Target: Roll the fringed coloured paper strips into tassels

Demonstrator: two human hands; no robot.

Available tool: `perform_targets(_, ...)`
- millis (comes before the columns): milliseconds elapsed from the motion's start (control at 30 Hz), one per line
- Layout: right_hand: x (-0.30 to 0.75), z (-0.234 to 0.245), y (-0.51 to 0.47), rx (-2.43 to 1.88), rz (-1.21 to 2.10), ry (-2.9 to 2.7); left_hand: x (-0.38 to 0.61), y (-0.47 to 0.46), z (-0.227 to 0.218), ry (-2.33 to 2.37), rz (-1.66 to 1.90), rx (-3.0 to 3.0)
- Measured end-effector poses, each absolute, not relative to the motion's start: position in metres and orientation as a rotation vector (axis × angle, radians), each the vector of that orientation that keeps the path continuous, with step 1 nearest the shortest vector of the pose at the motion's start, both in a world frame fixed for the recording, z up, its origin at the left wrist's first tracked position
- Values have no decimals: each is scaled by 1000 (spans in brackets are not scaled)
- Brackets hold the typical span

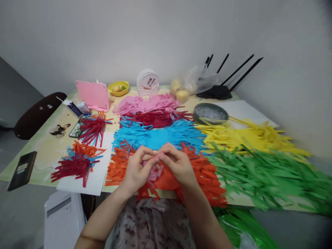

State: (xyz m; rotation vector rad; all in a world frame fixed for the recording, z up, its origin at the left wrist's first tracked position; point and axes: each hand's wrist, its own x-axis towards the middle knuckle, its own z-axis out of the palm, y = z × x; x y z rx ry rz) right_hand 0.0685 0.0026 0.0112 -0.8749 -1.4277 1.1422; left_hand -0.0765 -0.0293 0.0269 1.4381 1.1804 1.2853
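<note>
Above the orange fringed paper (166, 178), my left hand (138, 167) and my right hand (177, 164) meet at their fingertips, both closed in a pinch. A small piece of pink fringed paper (156, 173) hangs between them; the fingers hide its upper part. Just beyond my hands lies blue fringed paper (157, 135). Behind that are dark red fringed paper (158, 119) and a larger pink pile (147, 104). Two multicoloured tassels, one upper (93, 128) and one lower (74, 164), rest at the left.
Yellow (249, 138) and green fringed paper (269, 176) cover the right side. A dark bowl (210, 112) sits behind them, near a black router (216, 91). Along the back stand a pink tablet case (93, 95) and a yellow fruit dish (118, 90). A phone (22, 170) lies at the left edge.
</note>
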Motion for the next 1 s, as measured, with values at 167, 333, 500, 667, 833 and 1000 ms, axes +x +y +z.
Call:
perform_targets(167, 79, 19, 5, -923, 1115, -1485, -80, -28, 25, 1097, 1245, 1334)
perform_targets(333, 77, 26, -1, -944, 979, -1574, -80, -25, 28, 1141, 1286, 1379)
perform_targets(500, 73, 30, -2, -952, 940, -1494, -84, -22, 31, 1206, 1354, 1355)
perform_targets(667, 67, 32, -5, -933, 865, -1441, -91, -21, 27, 1169, 1347, 1220)
perform_targets(833, 53, 28, -14, -949, 670, -1444, -84, -28, 14, 1154, 1345, 1140)
perform_targets(1000, 47, 21, -20, -963, 738, -1674, -177, -17, 14, 1646, 1397, 1495)
